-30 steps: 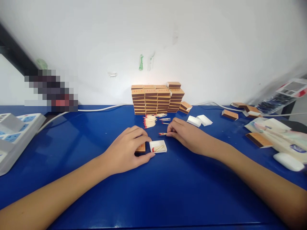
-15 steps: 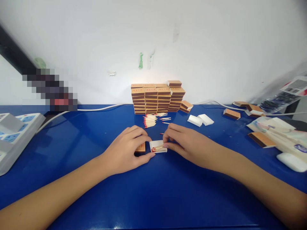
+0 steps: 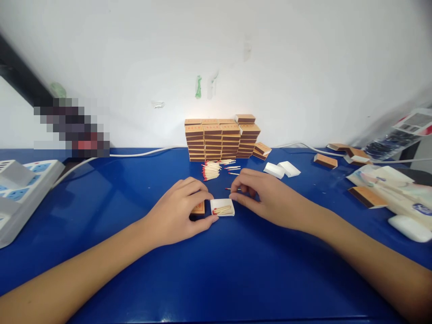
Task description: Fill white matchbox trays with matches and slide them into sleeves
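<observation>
A small white tray with several red-tipped matches in it lies on the blue table. My left hand curves round an orange matchbox cover and touches the tray's left end with thumb and finger. Just right of the tray is my right hand, thumb and forefinger bent and apart, with no match seen between them. A single match lies behind the tray, partly hidden by the right fingers. Farther back is a pile of matches, with a few loose matches beside it.
Stacked matchboxes stand against the wall. Two white trays lie right of them. At the right are loose matchboxes, a plastic packet and a white object. A power strip sits at the left.
My right hand has drawn back slightly from the tray, up and to the right, and its fingers have parted. The matches now lie uncovered in the tray. My left hand has stayed in place.
</observation>
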The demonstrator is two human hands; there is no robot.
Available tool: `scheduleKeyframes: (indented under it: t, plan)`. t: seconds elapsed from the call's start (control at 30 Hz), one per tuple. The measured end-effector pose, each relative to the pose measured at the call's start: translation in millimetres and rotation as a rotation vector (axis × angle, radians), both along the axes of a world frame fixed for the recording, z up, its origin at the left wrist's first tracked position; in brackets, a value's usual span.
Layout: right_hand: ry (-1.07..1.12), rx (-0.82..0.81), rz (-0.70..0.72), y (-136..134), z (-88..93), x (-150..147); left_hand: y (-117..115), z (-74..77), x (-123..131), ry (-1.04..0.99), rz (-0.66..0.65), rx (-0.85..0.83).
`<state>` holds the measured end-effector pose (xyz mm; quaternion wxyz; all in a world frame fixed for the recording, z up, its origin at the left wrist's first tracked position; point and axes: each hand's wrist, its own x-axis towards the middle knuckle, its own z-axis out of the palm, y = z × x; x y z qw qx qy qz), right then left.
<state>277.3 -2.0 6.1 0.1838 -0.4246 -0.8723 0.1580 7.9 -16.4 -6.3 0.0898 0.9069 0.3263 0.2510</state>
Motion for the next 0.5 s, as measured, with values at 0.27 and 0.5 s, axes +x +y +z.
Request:
scheduleKeyframes:
  t: [0.27,0.5]
  plan:
    - [-0.038,0.013,-0.039,17,-8.0,9,-2,1.4,0,0.012,0.020,-0.014]
    - [0.012,-0.045,0.049,-15,6.2,-15,-1,1.7,1,0.014,0.024,-0.001]
